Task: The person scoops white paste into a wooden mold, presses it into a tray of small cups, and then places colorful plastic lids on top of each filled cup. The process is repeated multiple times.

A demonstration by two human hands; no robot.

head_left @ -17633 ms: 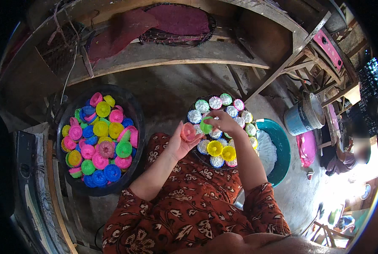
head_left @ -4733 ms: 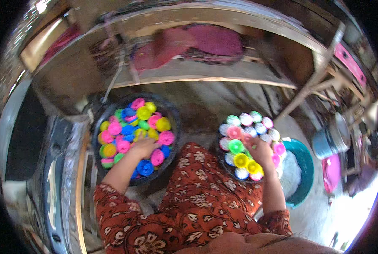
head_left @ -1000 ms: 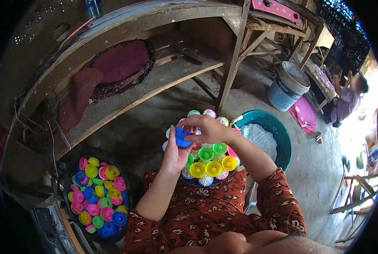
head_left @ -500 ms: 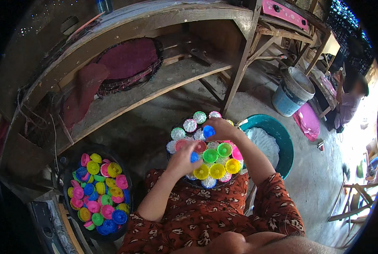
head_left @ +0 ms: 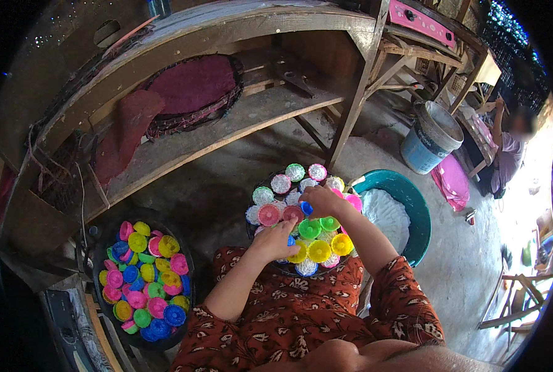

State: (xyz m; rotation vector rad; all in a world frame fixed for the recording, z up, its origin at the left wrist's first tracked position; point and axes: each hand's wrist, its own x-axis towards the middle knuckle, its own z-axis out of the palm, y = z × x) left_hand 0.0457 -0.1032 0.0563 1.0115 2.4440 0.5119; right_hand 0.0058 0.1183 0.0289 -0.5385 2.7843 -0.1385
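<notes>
Small fluted plastic cups filled with something white, such as the white-filled cup (head_left: 280, 183), crowd a dark round tray over my lap. Upturned coloured cups lie on some of them: a yellow cup (head_left: 319, 251), a green cup (head_left: 309, 229) and a red cup (head_left: 268, 215) among several. My right hand (head_left: 321, 201) pinches a blue cup (head_left: 306, 208), tilted, above the tray's middle. At the tray's left side, my left hand (head_left: 272, 242) has thumb and fingers around another blue cup (head_left: 290, 240), mostly hidden by the hand.
On my left a black basin (head_left: 189, 291) holds many loose coloured cups. A teal tub (head_left: 420, 232) of white powder or paste stands to the right. Beyond are a wooden bench (head_left: 227, 144), a grey-blue bucket (head_left: 426, 146) and a seated person (head_left: 510, 152) at far right.
My right hand has drawn slightly nearer with its blue cup, which now tilts. The left hand has shifted a little right, its blue cup sinking lower among the others.
</notes>
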